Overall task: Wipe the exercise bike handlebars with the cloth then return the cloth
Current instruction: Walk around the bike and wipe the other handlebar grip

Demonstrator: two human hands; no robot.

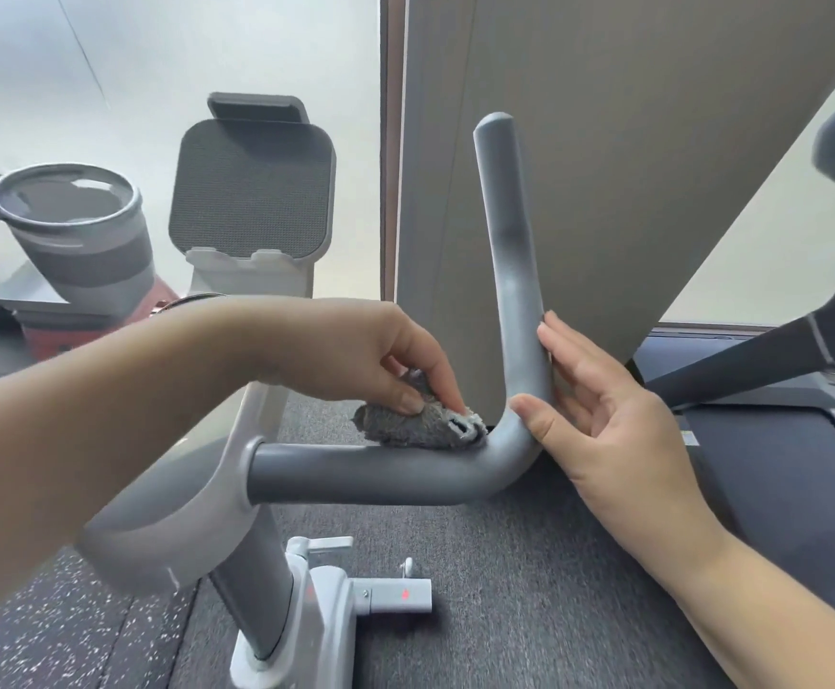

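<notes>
A grey L-shaped handlebar point(509, 271) of the exercise bike runs rightward from the white frame and bends upward. A small crumpled grey cloth point(420, 427) rests on the horizontal part just left of the bend. My left hand point(370, 355) reaches across from the left and pinches the cloth between fingers and thumb, pressing it onto the bar. My right hand point(609, 415) lies flat with fingers spread against the outer side of the bend, thumb on the curve, holding nothing.
A grey tablet holder point(251, 191) stands at the bike's centre, with a grey cup holder point(77, 231) to its left. The white bike post point(276, 604) drops to dark carpet. A treadmill point(778, 464) stands at the right, a beige panel point(629, 141) behind.
</notes>
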